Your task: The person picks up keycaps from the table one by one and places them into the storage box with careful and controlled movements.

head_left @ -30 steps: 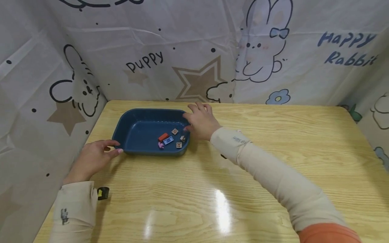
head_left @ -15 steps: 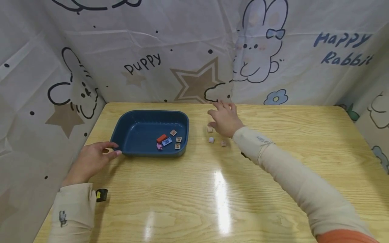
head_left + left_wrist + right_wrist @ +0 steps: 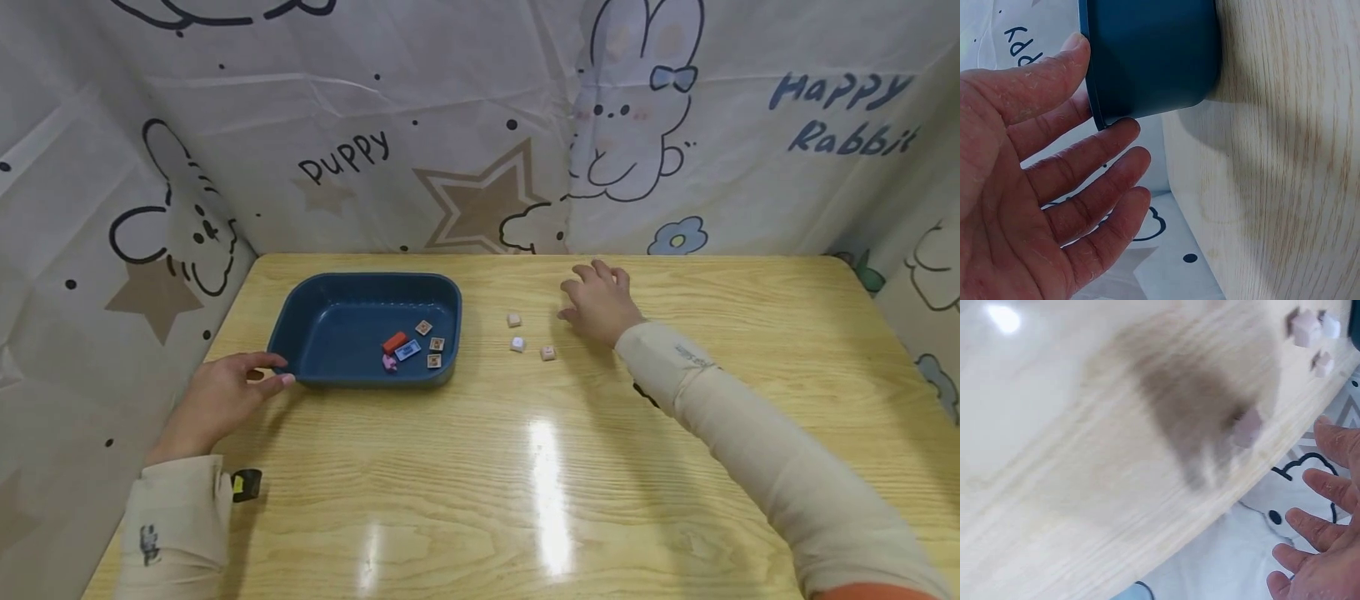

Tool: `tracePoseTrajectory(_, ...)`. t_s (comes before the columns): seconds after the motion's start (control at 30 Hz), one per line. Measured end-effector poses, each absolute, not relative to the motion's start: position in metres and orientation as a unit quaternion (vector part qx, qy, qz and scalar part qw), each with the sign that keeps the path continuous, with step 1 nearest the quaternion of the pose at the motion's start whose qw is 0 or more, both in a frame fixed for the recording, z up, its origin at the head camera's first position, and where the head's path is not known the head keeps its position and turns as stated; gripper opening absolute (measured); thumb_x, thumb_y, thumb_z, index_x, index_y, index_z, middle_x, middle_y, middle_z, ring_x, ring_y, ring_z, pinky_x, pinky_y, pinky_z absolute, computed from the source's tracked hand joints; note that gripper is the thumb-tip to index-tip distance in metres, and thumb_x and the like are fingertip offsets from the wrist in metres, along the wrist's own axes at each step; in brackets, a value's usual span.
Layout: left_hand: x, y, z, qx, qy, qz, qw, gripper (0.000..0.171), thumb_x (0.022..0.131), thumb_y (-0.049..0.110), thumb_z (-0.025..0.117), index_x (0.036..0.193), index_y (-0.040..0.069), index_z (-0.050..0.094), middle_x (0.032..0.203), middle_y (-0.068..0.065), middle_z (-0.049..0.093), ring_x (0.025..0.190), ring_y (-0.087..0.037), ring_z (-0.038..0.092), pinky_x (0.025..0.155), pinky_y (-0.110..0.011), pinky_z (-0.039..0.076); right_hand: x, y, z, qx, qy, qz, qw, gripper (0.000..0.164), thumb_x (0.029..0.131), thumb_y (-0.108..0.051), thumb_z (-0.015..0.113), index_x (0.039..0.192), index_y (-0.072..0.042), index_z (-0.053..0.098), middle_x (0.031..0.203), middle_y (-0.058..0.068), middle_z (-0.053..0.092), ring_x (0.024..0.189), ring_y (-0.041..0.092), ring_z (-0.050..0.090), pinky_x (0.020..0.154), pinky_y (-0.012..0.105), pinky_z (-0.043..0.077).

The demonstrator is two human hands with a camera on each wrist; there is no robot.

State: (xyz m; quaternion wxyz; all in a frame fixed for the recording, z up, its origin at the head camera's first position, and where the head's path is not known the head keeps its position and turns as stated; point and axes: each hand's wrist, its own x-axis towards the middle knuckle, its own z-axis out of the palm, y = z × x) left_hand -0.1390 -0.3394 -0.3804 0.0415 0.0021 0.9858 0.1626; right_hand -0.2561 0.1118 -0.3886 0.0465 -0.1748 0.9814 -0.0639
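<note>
A dark blue basin [image 3: 352, 385] stands at the back left of the table. My left hand [image 3: 225, 400] pinches its near left corner rim between thumb and index finger; the other fingers are spread below, as the left wrist view shows. To the right, my right hand [image 3: 600, 304] hovers over the table with spread, loosely bent fingers and holds nothing. Several pale keycaps lie near it: one [image 3: 513, 320], a whiter one [image 3: 517, 343] and another [image 3: 547, 353]. A further keycap [image 3: 1247, 428] shows near the hand's shadow in the right wrist view, hidden from above.
Inside the basin, toward its right end, lie a red block [image 3: 394, 342], a blue rectangular piece [image 3: 407, 350], a small pink piece [image 3: 389, 362] and several upturned square keycaps [image 3: 423, 327]. Printed cloth [image 3: 337, 100] hangs along the table's back and sides.
My right hand has moved right, from the basin's right rim to past the keycaps, uncovering three of them and one piece in the basin. The left hand keeps its place at the corner.
</note>
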Motion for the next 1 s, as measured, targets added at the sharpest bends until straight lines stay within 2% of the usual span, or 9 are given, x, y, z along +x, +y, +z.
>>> tracePoseTrajectory(0.2,-0.138,-0.340,-0.380,0.011,0.987,0.161,0.028,0.038,0.092,0.035,0.062,0.113,0.004,0.067,0.111,-0.029,0.067,0.093,-0.041,0.065,0.071,-0.049,0.051,-0.250,0.128,-0.405,-0.168,0.981,-0.071,0.067,0.037,0.093,-0.027,0.062,0.124,-0.007,0.061,0.146,0.021,0.043,0.140,0.045,0.029,0.110,0.064,0.021)
tracePoseTrajectory(0.47,-0.138,-0.338,-0.380,0.004,0.987,0.159,0.031,0.040,0.092,0.037,0.063,0.113,0.004,0.067,0.111,-0.028,0.067,0.094,-0.041,0.065,0.070,-0.048,0.052,-0.246,0.139,-0.420,-0.171,0.980,-0.083,0.052,0.028,0.097,-0.026,0.053,0.114,-0.008,0.066,0.142,0.021,0.048,0.138,0.045,0.033,0.108,0.065,0.024)
tracePoseTrajectory(1.0,-0.136,-0.339,-0.382,0.010,0.987,0.158,0.020,0.040,0.092,0.038,0.062,0.112,0.004,0.068,0.113,-0.028,0.066,0.095,-0.042,0.065,0.072,-0.050,0.052,-0.242,0.140,-0.424,-0.181,0.978,-0.089,0.049,0.025,0.097,-0.028,0.055,0.108,-0.011,0.070,0.139,0.019,0.051,0.137,0.044,0.035,0.108,0.065,0.025)
